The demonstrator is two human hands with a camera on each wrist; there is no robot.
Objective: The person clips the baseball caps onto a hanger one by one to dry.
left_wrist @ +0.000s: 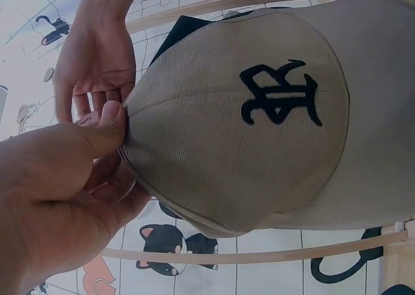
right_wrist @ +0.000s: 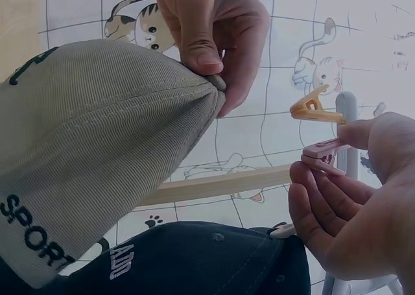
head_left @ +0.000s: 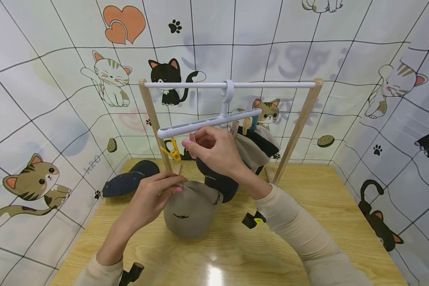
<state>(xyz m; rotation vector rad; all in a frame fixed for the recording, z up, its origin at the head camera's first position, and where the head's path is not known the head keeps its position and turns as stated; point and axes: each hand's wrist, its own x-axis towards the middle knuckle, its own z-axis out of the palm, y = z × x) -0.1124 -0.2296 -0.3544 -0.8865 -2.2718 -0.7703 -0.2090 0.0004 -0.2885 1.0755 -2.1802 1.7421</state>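
My left hand (head_left: 153,194) pinches the gathered edge of a beige baseball cap (head_left: 189,216), which hangs below the fingers with dark embroidery on its front. In the right wrist view, "SPORT" lettering shows on its brim. My right hand (head_left: 218,153) is up at the white hanger (head_left: 200,124), thumb and fingers pinching a pink clip (right_wrist: 322,153). Beside it a yellow clip (head_left: 174,153) hangs from the hanger's left end. Behind the right hand hangs a dark cap (head_left: 221,182), its upper part partly hidden. The hanger tilts, its left end lower.
The hanger hooks over a white rod (head_left: 186,85) on a wooden rack (head_left: 300,123). More caps (head_left: 252,153), beige and black, hang from clips at the hanger's right. A navy cap (head_left: 128,180) lies on the wooden table (head_left: 307,222) at the left. Cat-printed sheeting surrounds the table.
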